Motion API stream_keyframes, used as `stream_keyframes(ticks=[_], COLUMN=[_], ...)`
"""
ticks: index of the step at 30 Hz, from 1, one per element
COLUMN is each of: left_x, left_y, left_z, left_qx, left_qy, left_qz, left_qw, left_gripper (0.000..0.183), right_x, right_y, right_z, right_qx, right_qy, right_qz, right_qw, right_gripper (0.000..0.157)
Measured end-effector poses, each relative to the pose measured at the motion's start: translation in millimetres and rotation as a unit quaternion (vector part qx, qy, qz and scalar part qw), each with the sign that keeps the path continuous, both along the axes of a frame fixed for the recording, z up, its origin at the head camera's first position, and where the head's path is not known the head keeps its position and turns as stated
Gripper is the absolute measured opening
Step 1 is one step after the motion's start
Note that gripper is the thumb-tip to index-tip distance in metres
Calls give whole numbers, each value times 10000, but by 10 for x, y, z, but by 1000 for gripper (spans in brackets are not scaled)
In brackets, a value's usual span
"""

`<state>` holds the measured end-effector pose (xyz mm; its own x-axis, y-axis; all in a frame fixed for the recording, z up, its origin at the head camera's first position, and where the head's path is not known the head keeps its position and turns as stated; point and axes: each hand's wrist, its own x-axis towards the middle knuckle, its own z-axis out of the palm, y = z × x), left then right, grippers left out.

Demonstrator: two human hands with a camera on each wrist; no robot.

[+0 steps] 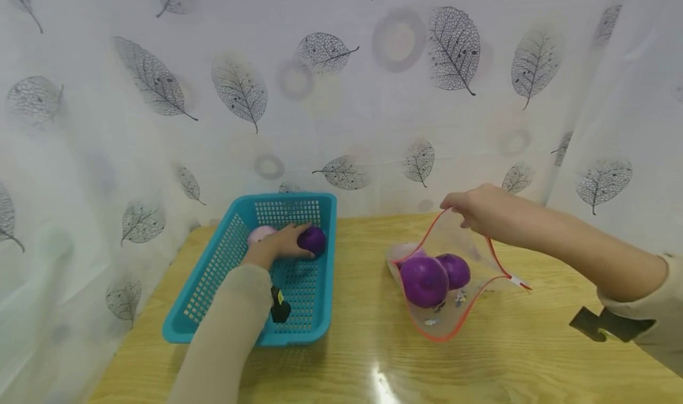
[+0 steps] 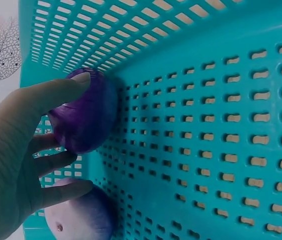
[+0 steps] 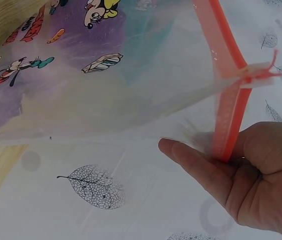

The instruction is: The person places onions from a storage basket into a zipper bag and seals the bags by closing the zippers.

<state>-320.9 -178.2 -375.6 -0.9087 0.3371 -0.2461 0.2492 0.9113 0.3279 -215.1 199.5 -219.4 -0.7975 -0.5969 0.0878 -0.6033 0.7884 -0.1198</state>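
Inside the blue basket (image 1: pixel 329 261), my left hand (image 1: pixel 285 242) holds a dark purple onion (image 1: pixel 313 242) near the far right corner. In the left wrist view its thumb lies over that onion (image 2: pixel 88 115) and the fingers reach round the other side. Beside it is a paler, pinkish-white onion (image 2: pixel 78 215), close under one fingertip. My right hand (image 1: pixel 482 211) pinches the rim of a clear zip bag (image 1: pixel 469 315) with red edging, lifting it so its mouth gapes. Purple onions (image 1: pixel 425 281) lie in the bag. Cartoon prints on the bag partly cover them in the right wrist view.
Basket and bag stand on a light wooden table (image 1: pixel 363 344), the basket left and the bag right. Behind hangs a white curtain (image 1: pixel 341 113) with leaf prints. A white slider (image 1: pixel 517 281) sits at the bag's right edge.
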Motion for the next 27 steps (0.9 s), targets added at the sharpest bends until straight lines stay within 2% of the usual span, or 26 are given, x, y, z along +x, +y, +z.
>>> stream_keyframes(ticks=[6, 12, 20, 27], left_x=[12, -6, -9, 52], left_y=[-4, 24, 56, 41], left_z=[-24, -47, -101, -55], left_qx=[-29, -121, -79, 44], left_qy=[106, 248, -24, -121], left_qz=[-4, -243, -454, -672], left_qw=[9999, 9993, 9989, 9977], left_gripper=[86, 81, 80, 81], right_x=[-1, -1, 6, 14], right_y=[7, 5, 12, 6], right_z=[-9, -11, -3, -11], right_qx=[9, -27, -36, -39], right_qy=[-34, -53, -96, -74], right_qz=[-30, -19, -27, -33], right_qw=[10000, 10000, 9999, 10000], right_gripper=[31, 31, 31, 30])
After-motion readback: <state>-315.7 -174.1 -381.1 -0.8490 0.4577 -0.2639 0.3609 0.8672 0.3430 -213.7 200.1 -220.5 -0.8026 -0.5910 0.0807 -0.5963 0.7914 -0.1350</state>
